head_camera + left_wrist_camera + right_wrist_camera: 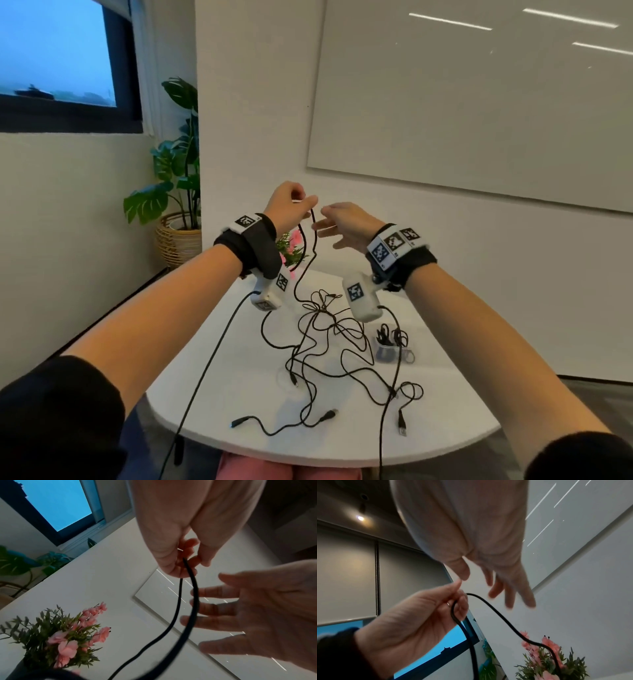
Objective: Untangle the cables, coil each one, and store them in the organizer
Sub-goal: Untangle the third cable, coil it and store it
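Black cable (pixel 313 236) hangs pinched in my left hand (pixel 287 205), high over the table (pixel 212 383). My right hand (pixel 346 224) is spread wide, holding nothing. If I tug hard, the pile (pixel 329 335) below may knot tighter

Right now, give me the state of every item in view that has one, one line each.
Left hand: raised, pinching a loop of black cable.
Right hand: open, fingers spread, holding nothing.
Held black cable: lifted, trailing down into the tangle.
Cable tangle: still knotted, spread loose on the white table.
Clear organizer: on the table, already holding some coiled cable.
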Tool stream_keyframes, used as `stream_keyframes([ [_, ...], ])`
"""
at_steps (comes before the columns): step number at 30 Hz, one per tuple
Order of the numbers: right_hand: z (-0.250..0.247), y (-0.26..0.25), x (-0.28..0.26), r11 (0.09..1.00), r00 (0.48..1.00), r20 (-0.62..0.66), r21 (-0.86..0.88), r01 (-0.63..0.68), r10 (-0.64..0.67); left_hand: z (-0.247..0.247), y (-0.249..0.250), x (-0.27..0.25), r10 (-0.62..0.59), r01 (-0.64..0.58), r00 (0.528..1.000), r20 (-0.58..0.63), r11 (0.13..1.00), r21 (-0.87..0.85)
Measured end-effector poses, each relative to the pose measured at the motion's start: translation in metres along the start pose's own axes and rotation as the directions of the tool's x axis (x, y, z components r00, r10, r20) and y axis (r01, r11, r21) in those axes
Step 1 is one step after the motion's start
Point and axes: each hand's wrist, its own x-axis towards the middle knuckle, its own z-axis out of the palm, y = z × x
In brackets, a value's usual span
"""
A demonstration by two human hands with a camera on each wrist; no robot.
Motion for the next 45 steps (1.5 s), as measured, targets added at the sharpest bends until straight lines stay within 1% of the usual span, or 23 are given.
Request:
stream_keyframes([
  [2,0.0,0.003,0.008,0.996,0.983,-0.174,-0.084,0.038,-0.052,-0.001,0.003,-0.001,0.018,-0.017,1.0,0.013,0.996,-0.091],
  [3,-0.001,0.004,0.011,0.992,0.978,-0.196,-0.111,0.055,-0.076,-0.001,0.006,-0.003,0.029,-0.023,0.998,0.047,0.991,-0.128],
  [7,-0.003,0.01,0.009,0.997,0.998,0.054,0.075,0.037,-0.041,-0.005,0.017,-0.009,0.011,0.036,0.985,0.169,0.962,-0.271],
  [8,-0.005,0.01,0.006,0.987,0.996,0.071,0.153,0.041,-0.052,-0.008,0.018,-0.009,-0.005,0.059,0.985,0.173,0.948,-0.312],
  [10,-0.013,0.01,0.006,0.932,0.996,-0.022,0.351,0.086,-0.084,-0.015,0.013,-0.012,-0.033,0.093,0.982,0.187,0.943,-0.321],
  [12,-0.027,0.008,0.01,0.819,0.98,-0.192,0.554,0.151,-0.051,-0.02,0.0,-0.016,-0.039,0.078,0.976,0.214,0.982,-0.174],
  [15,-0.056,0.005,0.011,0.609,0.939,-0.343,0.749,0.26,0.022,-0.022,-0.026,-0.026,0.012,-0.057,0.966,0.257,0.984,0.167],
  [18,-0.086,0.008,0.006,0.415,0.904,-0.425,0.831,0.369,0.047,-0.032,-0.055,-0.035,0.074,-0.211,0.938,0.339,0.898,0.386],
  [21,-0.116,0.015,-0.006,0.189,0.848,-0.52,0.847,0.497,0.102,-0.05,-0.088,-0.041,0.015,-0.216,0.927,0.376,0.84,0.497],
  [22,-0.124,0.019,-0.01,0.151,0.838,-0.533,0.843,0.516,0.114,-0.056,-0.1,-0.042,-0.008,-0.2,0.927,0.375,0.835,0.513],
  [24,-0.129,0.029,-0.016,0.209,0.842,-0.525,0.843,0.495,0.124,-0.066,-0.117,-0.043,-0.058,-0.15,0.933,0.356,0.836,0.529],
  [26,-0.119,0.041,-0.015,0.369,0.863,-0.492,0.827,0.424,0.114,-0.069,-0.123,-0.041,-0.079,-0.083,0.955,0.285,0.854,0.513],
  [29,-0.08,0.058,-0.011,0.646,0.915,-0.394,0.723,0.247,0.092,-0.058,-0.106,-0.033,-0.015,-0.028,0.994,0.111,0.926,0.377],
  [30,-0.064,0.061,-0.012,0.759,0.933,-0.35,0.628,0.169,0.083,-0.052,-0.095,-0.031,0.019,-0.034,0.999,0.05,0.941,0.336],
  [32,-0.038,0.067,-0.014,0.967,0.971,-0.233,0.253,0.014,0.047,-0.044,-0.071,-0.026,0.071,-0.056,0.996,-0.046,0.963,0.263],
  [33,-0.029,0.066,-0.015,0.997,0.981,-0.191,0.076,-0.001,0.015,-0.041,-0.061,-0.024,0.09,-0.073,0.994,-0.064,0.97,0.231],
  [34,-0.024,0.062,-0.013,1.0,0.98,-0.197,-0.016,0.021,-0.023,-0.038,-0.053,-0.022,0.113,-0.098,0.992,-0.055,0.97,0.221],
  [36,-0.023,0.049,-0.012,0.994,0.968,-0.242,0.062,0.088,-0.07,-0.033,-0.042,-0.02,0.16,-0.161,0.987,0.029,0.944,0.288],
  [38,-0.019,0.033,-0.012,0.966,0.982,-0.176,0.236,0.102,-0.061,-0.026,-0.036,-0.021,0.191,-0.226,0.973,0.126,0.895,0.385],
  [39,-0.016,0.028,-0.011,0.969,0.994,-0.096,0.236,0.066,-0.044,-0.023,-0.036,-0.021,0.197,-0.244,0.968,0.154,0.883,0.402],
  [41,-0.002,0.021,-0.014,0.998,1.0,0.023,0.061,0.006,-0.007,-0.018,-0.038,-0.021,0.191,-0.239,0.968,0.164,0.903,0.357],
  [43,0.012,0.021,-0.016,1.0,1.0,0.008,-0.02,0.016,-0.016,-0.015,-0.042,-0.022,0.155,-0.201,0.973,0.171,0.934,0.296],
  [45,0.017,0.028,-0.011,0.997,0.996,-0.082,0.062,0.047,-0.042,-0.013,-0.049,-0.026,0.123,-0.184,0.97,0.211,0.936,0.299],
])
